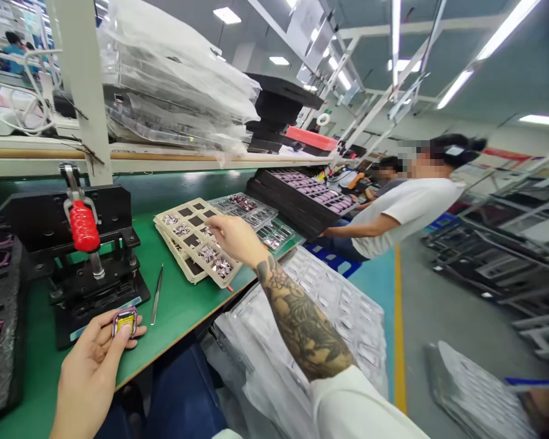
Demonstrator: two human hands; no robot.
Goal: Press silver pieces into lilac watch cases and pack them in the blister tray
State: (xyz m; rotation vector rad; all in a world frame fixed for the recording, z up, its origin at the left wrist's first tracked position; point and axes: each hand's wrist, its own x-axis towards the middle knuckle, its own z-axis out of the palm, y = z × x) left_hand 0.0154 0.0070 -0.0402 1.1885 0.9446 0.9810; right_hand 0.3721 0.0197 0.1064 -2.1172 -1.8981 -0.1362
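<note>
Near the front edge of the bench, my left hand (98,347) grips a small square purple-framed housing (125,323) with a yellow piece inside, thumb across its face. My right hand (235,239) reaches over a beige compartment tray (192,209) of small shiny parts. Its fingers are bent together down at one compartment; whatever is between the fingertips is hidden. This tray lies askew on another like it. Metal tweezers (157,294) lie on the green bench, between the trays and a black press fixture (96,268) with a red-handled toggle clamp (84,225).
Behind the beige trays sits a clear tray (244,204) of small parts. Black foam trays (302,195) with purple pieces are stacked farther right, beside a co-worker (405,204). Another foam tray (0,317) stands at far left. Plastic-wrapped trays (348,305) sit below the bench edge.
</note>
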